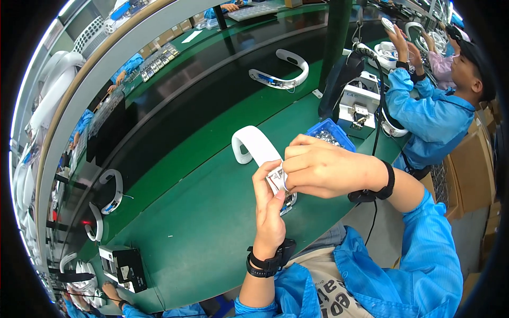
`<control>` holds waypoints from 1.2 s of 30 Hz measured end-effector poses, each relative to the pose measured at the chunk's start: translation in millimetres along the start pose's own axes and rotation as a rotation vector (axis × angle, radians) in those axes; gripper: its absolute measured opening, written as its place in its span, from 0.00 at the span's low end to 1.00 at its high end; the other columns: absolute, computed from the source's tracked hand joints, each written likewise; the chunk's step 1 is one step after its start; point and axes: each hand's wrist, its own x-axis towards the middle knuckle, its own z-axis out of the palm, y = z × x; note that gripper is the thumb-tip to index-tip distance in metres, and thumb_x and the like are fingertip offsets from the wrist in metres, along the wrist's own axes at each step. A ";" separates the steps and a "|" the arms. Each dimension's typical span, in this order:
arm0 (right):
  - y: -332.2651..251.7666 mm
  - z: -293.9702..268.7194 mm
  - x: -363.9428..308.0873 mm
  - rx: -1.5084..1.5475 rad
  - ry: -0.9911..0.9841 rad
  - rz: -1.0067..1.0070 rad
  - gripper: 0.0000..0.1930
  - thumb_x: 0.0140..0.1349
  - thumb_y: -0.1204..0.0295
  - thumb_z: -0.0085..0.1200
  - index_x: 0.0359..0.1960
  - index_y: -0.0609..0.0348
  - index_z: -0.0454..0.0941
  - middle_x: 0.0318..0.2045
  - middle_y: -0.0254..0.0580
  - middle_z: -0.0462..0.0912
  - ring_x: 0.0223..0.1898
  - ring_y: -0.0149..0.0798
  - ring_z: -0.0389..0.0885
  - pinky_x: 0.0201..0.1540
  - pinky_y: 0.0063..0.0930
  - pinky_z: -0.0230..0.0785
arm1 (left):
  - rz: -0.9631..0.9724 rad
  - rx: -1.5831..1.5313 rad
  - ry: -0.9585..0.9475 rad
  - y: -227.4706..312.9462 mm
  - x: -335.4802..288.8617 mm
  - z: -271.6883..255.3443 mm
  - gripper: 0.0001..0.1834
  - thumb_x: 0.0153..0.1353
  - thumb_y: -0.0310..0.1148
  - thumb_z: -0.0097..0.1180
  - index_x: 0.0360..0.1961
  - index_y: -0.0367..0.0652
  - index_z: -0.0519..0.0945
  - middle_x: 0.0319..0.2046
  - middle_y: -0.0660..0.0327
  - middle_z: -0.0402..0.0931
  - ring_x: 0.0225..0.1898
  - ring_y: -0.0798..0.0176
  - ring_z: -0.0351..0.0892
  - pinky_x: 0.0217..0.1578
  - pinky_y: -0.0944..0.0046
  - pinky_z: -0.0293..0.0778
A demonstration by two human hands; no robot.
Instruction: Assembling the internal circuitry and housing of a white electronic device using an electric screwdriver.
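My left hand [269,214] grips the near end of a white U-shaped curved housing [255,143], thumb and fingers around it. The curved end of the housing points away from me, above the green bench. At the gripped end, a white printed label [275,180] and some exposed inner parts [289,202] show. My right hand [331,168] is closed in a pinch against that same end, fingertips bent in beside the label. A thin pale wire seems to loop by the fingertips; what they pinch is hidden.
Just beyond my right hand stands a blue bin [347,139] of small metal parts. A bench machine [360,103] with cables is behind it. Similar housings [303,71] lie on the dark belt. A co-worker [429,116] sits at right. A black-and-white box [127,269] stands lower left.
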 end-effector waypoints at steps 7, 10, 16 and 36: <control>-1.9 -4.4 -0.4 -0.018 -0.063 0.038 0.04 0.57 0.74 0.64 0.33 0.57 0.83 0.32 0.35 0.78 0.42 0.42 0.77 0.51 0.41 0.70 | 0.026 0.006 -0.042 -3.3 2.0 -2.3 0.32 0.68 0.31 0.43 0.73 0.39 0.59 0.68 0.52 0.63 0.67 0.59 0.66 0.68 0.58 0.62; 2.6 -5.8 -4.5 0.206 -0.097 0.130 0.05 0.57 0.74 0.64 0.34 0.57 0.83 0.32 0.36 0.79 0.42 0.42 0.77 0.51 0.41 0.70 | 0.014 -0.002 -0.061 -3.6 3.1 -2.4 0.32 0.69 0.31 0.43 0.74 0.39 0.59 0.68 0.52 0.63 0.67 0.59 0.65 0.68 0.58 0.62; -0.4 -9.6 1.1 0.044 -0.141 0.054 0.05 0.56 0.75 0.64 0.32 0.58 0.81 0.33 0.38 0.78 0.41 0.43 0.77 0.47 0.40 0.71 | 0.019 0.012 -0.045 -3.9 2.7 -1.1 0.32 0.69 0.31 0.44 0.74 0.39 0.59 0.68 0.52 0.63 0.67 0.60 0.66 0.67 0.59 0.62; -22.4 52.8 -55.5 0.164 0.443 0.239 0.15 0.54 0.81 0.68 0.44 0.59 0.85 0.41 0.41 0.82 0.40 0.45 0.85 0.39 0.36 0.77 | 0.013 0.054 -0.011 -4.0 0.5 2.7 0.42 0.53 0.20 0.42 0.74 0.43 0.58 0.48 0.52 0.76 0.48 0.62 0.75 0.56 0.61 0.71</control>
